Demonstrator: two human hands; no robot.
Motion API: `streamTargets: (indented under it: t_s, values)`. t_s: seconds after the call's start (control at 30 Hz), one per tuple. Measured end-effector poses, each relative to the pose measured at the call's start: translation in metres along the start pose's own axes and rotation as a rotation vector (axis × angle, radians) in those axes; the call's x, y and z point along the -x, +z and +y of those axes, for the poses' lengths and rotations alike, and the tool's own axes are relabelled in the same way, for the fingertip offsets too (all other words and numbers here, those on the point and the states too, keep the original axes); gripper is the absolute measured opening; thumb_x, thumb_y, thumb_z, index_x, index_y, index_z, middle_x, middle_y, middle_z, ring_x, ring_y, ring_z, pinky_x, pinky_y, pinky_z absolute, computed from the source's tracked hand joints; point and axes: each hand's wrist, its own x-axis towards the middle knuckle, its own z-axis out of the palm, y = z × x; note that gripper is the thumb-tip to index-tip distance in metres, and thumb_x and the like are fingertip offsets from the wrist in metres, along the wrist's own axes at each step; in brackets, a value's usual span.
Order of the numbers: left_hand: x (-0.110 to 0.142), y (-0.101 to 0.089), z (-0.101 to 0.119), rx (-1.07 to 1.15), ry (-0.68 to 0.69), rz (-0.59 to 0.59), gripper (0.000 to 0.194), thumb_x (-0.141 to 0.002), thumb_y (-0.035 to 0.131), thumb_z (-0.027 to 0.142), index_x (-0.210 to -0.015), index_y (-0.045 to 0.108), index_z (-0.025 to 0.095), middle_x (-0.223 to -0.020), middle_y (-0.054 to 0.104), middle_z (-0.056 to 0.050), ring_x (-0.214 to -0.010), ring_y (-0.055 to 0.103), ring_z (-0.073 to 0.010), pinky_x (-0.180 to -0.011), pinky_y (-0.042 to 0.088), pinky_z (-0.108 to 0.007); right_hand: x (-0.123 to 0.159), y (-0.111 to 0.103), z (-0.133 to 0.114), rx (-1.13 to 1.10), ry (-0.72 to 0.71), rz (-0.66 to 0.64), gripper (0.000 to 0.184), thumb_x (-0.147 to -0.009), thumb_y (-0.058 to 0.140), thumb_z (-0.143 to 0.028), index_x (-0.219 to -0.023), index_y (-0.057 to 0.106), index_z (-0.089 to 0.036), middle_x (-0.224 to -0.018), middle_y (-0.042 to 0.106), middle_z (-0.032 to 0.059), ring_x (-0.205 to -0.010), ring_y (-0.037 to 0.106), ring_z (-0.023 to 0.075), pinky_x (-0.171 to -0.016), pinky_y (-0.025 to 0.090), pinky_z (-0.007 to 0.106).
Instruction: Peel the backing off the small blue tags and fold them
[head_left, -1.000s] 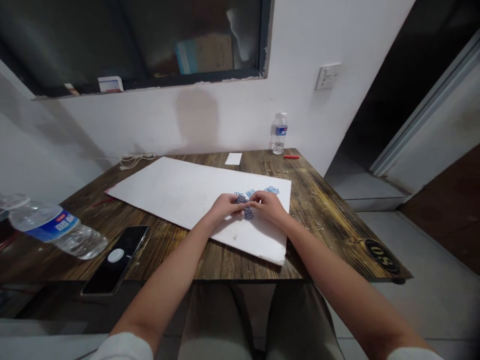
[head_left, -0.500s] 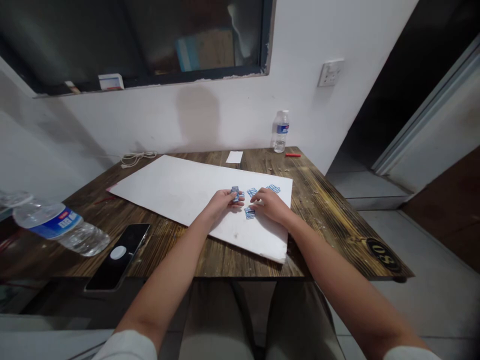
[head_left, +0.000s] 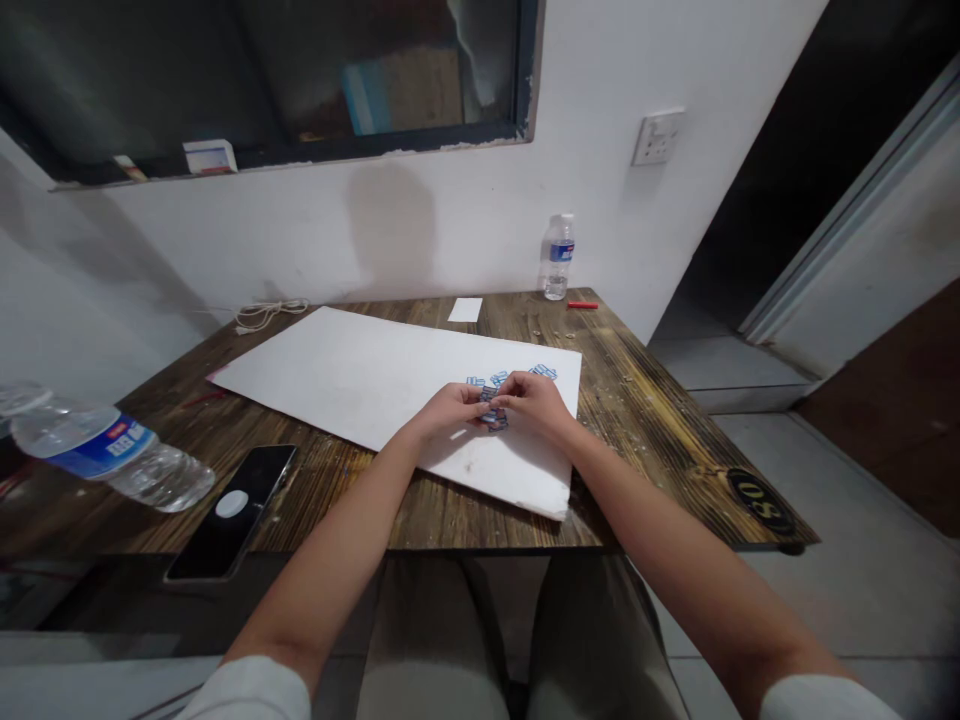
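My left hand (head_left: 448, 408) is closed, thumb on top, around several small flat blue-and-white pieces (head_left: 489, 394). From the other side my right hand (head_left: 538, 400) meets it, thumb and finger pinched at the same pieces. How many pieces each hand has hold of is hidden by the fingers. Beneath the hands, a little pile of like pieces (head_left: 496, 424) lies on the white board (head_left: 360, 375). More small blue-and-white groups lie just behind the hands, one of them a pile (head_left: 545, 373) by the board's right edge.
The board lies aslant on a dark wooden table (head_left: 645, 450). To the left are a large water bottle (head_left: 120, 450) on its side and a black phone (head_left: 236, 510). Along the back are a white cable (head_left: 270, 315), a white paper (head_left: 465, 310), a small bottle (head_left: 559, 258) and a red pen (head_left: 583, 305).
My hands have come together: the right has left the near pile and moved up and left to the pieces in the left hand. The view has shifted slightly.
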Motion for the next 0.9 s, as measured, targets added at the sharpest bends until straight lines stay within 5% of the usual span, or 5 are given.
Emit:
streamTargets:
  t_s: [0.27, 0.43, 0.9]
  values:
    - [-0.001, -0.002, 0.004, -0.014, 0.013, 0.133, 0.021, -0.067, 0.078, 0.02, -0.085, 0.072, 0.01, -0.076, 0.071, -0.01, -0.067, 0.066, -0.0142, -0.066, 0.052, -0.028, -0.002, -0.001, -0.002, 0.062, 0.0, 0.108, 0.03, -0.069, 0.068, -0.047, -0.065, 0.064, -0.018, -0.06, 0.062, 0.0006, -0.057, 0.05, 0.0132, -0.055, 0.037, 0.026]
    - [0.001, -0.003, 0.009, -0.082, 0.047, 0.247, 0.019, -0.065, 0.078, 0.016, -0.082, 0.072, 0.011, -0.074, 0.07, -0.008, -0.066, 0.063, -0.0131, -0.066, 0.051, -0.028, -0.001, 0.0, -0.002, 0.087, -0.027, 0.049, 0.031, -0.069, 0.068, -0.048, -0.071, 0.062, -0.018, -0.063, 0.061, -0.0001, -0.057, 0.05, 0.0126, -0.055, 0.036, 0.025]
    - [-0.004, -0.01, 0.004, -0.056, 0.043, 0.303, 0.017, -0.068, 0.077, 0.016, -0.082, 0.071, 0.011, -0.071, 0.07, -0.008, -0.064, 0.064, -0.0126, -0.064, 0.051, -0.026, -0.004, -0.008, 0.005, 0.052, 0.037, 0.01, 0.03, -0.072, 0.066, -0.047, -0.07, 0.065, -0.018, -0.059, 0.061, 0.0002, -0.057, 0.052, 0.0135, -0.055, 0.038, 0.026]
